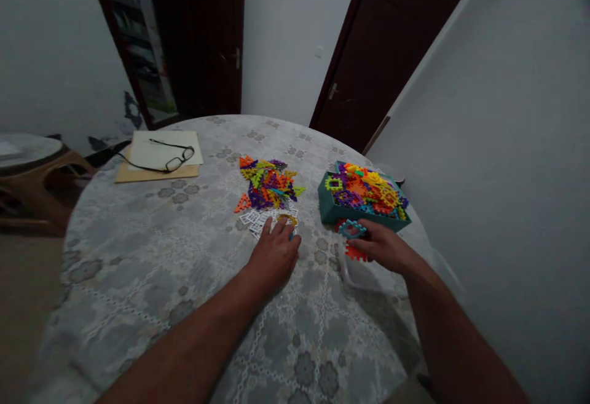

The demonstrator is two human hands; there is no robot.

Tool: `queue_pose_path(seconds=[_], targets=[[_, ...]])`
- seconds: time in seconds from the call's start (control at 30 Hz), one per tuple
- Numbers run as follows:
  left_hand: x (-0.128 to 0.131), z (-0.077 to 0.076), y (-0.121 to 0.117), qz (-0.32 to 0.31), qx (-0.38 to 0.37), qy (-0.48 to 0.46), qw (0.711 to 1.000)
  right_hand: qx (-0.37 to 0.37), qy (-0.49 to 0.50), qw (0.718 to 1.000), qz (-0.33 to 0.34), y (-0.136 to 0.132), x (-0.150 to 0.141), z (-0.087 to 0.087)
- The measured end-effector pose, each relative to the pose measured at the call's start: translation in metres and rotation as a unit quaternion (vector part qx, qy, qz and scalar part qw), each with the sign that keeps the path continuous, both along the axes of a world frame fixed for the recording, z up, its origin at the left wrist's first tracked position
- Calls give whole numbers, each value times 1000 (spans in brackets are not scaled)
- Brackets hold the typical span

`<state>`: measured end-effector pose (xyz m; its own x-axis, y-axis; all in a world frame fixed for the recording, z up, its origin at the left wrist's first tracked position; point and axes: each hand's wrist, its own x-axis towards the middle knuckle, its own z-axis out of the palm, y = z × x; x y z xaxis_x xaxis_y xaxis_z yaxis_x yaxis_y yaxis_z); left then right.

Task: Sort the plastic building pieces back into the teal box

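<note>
My left hand lies palm down with its fingers apart at the near edge of some white openwork pieces. Its fingertips reach a yellow ring-shaped piece, and a bit of blue shows by the thumb. Just beyond is a heap of mixed toothed plastic building pieces in orange, purple, green and yellow. On the right, my right hand pinches a blue toothed ring piece. An orange-red toothed piece shows under its thumb; whether the hand grips that too is unclear.
A teal box piled with colourful pieces stands behind my right hand. Below that hand sits a clear plastic tray or lid. Black-framed glasses rest on papers at the far left of the round, cloth-covered table.
</note>
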<state>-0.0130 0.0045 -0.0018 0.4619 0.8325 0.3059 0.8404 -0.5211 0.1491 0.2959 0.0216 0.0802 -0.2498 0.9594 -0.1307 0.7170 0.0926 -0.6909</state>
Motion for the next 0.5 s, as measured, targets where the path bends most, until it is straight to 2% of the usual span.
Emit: queue_pose_path(seconds=[0.1, 0.23, 0.33, 0.5], targets=[[-9, 3, 4, 53, -12, 0, 999, 60, -34, 997, 36, 21, -47, 6], [-25, 6, 12, 161, -29, -19, 986, 134, -133, 980, 60, 60, -113, 6], [-37, 6, 19, 236, -36, -42, 970, 140, -182, 969, 91, 92, -155, -1], [-49, 4, 26, 316, -46, -78, 944, 177, -245, 934, 191, 135, -215, -22]])
